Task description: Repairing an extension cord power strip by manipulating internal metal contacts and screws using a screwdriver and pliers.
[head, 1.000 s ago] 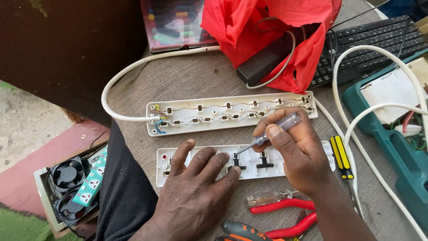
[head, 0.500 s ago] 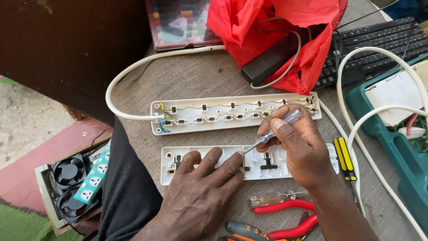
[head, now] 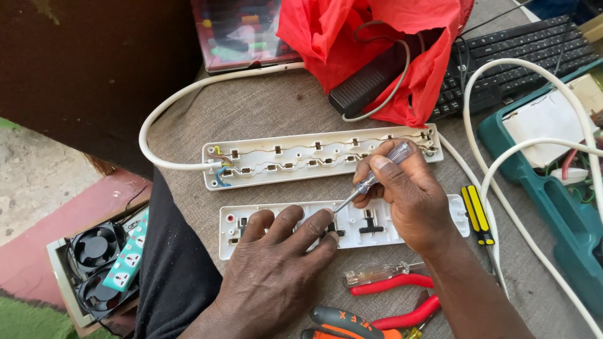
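An opened white power strip lies in two halves on a grey cloth-covered table. The back half (head: 301, 157) shows metal contact strips and wiring, with a white cable (head: 164, 119) entering at its left end. The front cover (head: 370, 227) lies nearer me. My left hand (head: 276, 270) presses flat on the cover's left part. My right hand (head: 408, 198) grips a clear-handled screwdriver (head: 367, 182), whose tip points down into the cover near my left fingertips.
A red bag (head: 377, 44) with a black adapter, a black keyboard (head: 515, 53) and a teal case (head: 553, 188) lie behind and right. A yellow-black screwdriver (head: 477, 216), red-handled pliers (head: 402, 295) and orange-handled pliers (head: 345, 323) lie near the front. A box with fans (head: 94, 270) sits lower left.
The screwdriver tip has shifted slightly left along the cover, toward my left fingers. My left hand has stayed pressed on the cover.
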